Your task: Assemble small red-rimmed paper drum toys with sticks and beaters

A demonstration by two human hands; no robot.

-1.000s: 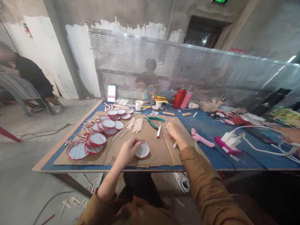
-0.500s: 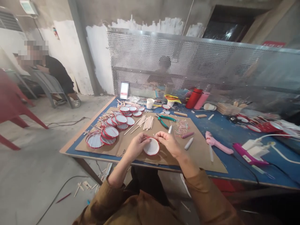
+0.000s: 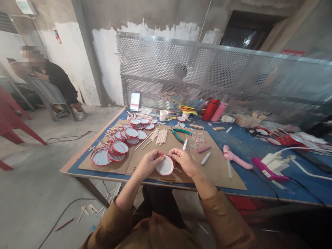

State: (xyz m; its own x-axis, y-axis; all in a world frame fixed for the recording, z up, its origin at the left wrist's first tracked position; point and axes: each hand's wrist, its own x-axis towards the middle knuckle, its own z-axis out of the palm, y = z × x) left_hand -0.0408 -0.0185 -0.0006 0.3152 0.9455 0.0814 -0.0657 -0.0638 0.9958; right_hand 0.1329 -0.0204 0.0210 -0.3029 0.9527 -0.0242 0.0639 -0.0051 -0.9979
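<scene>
Between my hands, just above the cardboard's front edge, is a round white disc with a red rim (image 3: 165,165). My left hand (image 3: 150,164) pinches its upper left edge. At the disc's upper right edge, my right hand (image 3: 183,161) has its fingers closed; whatever small part they pinch is too small to make out. Red-rimmed discs (image 3: 120,147) lie in an overlapping pile to the left on the cardboard (image 3: 140,159). Flat wooden sticks (image 3: 162,136) and green-handled pliers (image 3: 178,135) lie beyond my hands, with a white marker (image 3: 185,144) beside the pliers.
A pink glue gun (image 3: 237,158) and a purple power strip (image 3: 268,169) with white plugs lie on the right. Near the mesh panel (image 3: 155,62) stand a paper cup (image 3: 163,115) and a red bottle (image 3: 210,110). One person (image 3: 58,79) sits far left; another is behind the mesh.
The whole view has shifted slightly, so the table things appear a little further left. My right hand has come slightly closer to my left hand at the disc's top edge.
</scene>
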